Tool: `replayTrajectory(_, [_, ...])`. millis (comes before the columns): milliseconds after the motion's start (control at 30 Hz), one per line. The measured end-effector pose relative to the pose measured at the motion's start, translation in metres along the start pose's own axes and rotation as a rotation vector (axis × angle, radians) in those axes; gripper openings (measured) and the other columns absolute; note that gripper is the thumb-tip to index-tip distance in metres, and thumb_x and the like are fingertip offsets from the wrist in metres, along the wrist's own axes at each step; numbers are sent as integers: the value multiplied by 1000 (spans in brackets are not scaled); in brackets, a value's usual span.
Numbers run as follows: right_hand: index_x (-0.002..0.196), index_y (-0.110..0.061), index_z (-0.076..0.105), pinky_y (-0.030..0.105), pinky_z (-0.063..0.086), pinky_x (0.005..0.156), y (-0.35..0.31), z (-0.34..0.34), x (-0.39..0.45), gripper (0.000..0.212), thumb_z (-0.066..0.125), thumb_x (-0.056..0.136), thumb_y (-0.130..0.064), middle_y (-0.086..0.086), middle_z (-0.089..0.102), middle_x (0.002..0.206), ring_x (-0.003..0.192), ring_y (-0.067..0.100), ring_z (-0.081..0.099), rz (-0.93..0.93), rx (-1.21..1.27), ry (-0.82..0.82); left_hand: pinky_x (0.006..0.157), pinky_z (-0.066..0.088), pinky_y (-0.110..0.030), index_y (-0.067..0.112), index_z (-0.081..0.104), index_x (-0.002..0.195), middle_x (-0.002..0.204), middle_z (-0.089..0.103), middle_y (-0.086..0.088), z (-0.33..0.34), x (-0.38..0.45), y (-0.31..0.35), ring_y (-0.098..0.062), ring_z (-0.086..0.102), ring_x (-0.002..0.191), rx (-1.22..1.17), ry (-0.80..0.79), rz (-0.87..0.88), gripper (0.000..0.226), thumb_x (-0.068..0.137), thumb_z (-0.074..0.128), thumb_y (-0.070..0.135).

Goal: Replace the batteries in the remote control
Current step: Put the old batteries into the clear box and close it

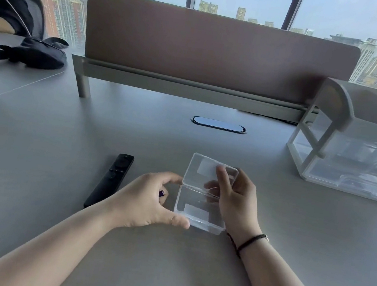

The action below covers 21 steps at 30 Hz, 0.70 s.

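Remote (109, 180): left of centre, long axis running away, just beside left hand (147, 200).
Left fingers: curled around a small purple-tipped object (162, 193).
Right hand (235, 199): fingers pinching clear case (202, 194) lid.

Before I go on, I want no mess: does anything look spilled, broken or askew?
Nothing stands out. The clear case is open between both hands and looks empty; the left hand holds a small purple-tipped thing, maybe a battery. The remote lies flat and intact on the desk.
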State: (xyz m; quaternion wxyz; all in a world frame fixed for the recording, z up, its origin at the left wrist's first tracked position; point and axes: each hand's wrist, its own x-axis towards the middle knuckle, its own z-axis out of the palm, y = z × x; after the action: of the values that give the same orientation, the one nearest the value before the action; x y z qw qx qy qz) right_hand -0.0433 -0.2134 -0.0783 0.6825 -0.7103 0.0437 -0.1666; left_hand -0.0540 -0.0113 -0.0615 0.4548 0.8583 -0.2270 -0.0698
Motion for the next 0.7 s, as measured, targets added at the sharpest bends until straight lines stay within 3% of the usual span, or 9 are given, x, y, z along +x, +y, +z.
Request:
replayTrajectory(100, [88,-22,66,33,57,55,3,0,-1,14,60,97,-30,3,72,66,53,8,62,-113,-190,-16,48,22,-30,31,54,109,45,33,7,-5,1,-5,-10,28,45,-64,223,83,72,57,71,77])
replayTrajectory(200, [88,-27,64,29,58,57,3,3,-4,11,59,97,-30,1,73,69,57,7,65,-159,-252,-84,44,26,-34,20,49,81,46,31,4,-5,-3,1,-12,27,43,32,408,344,46,84,56,65])
replayTrajectory(300, [86,-29,63,22,55,58,2,8,-7,15,57,99,-26,-1,75,70,60,7,68,-168,-266,-206,41,34,-30,19,49,73,52,37,8,7,-4,10,-12,34,45,305,323,535,40,95,50,52])
replayTrajectory(400, [86,-16,65,20,50,57,0,11,-12,18,56,99,-23,-7,71,66,59,3,64,-160,-280,-280,44,38,-29,17,54,73,63,46,11,24,0,11,-12,40,51,474,166,591,38,92,58,50])
replayTrajectory(533, [84,-8,62,29,48,58,1,9,-12,26,56,100,-27,-4,66,65,59,4,56,-191,-273,-309,59,49,-39,19,62,82,82,57,10,29,3,11,-13,56,68,418,18,501,30,87,64,49])
replayTrajectory(600, [83,-7,61,36,50,60,2,9,-10,27,55,100,-28,0,67,66,61,8,58,-202,-281,-309,65,50,-35,21,63,87,87,57,13,26,3,8,-8,56,72,356,26,466,27,84,69,47])
replayTrajectory(700, [85,-8,63,36,55,62,2,8,-7,26,52,101,-25,-1,72,71,65,20,71,-176,-250,-296,75,50,-21,21,68,101,98,60,18,22,2,2,2,59,85,292,78,435,39,78,74,52])
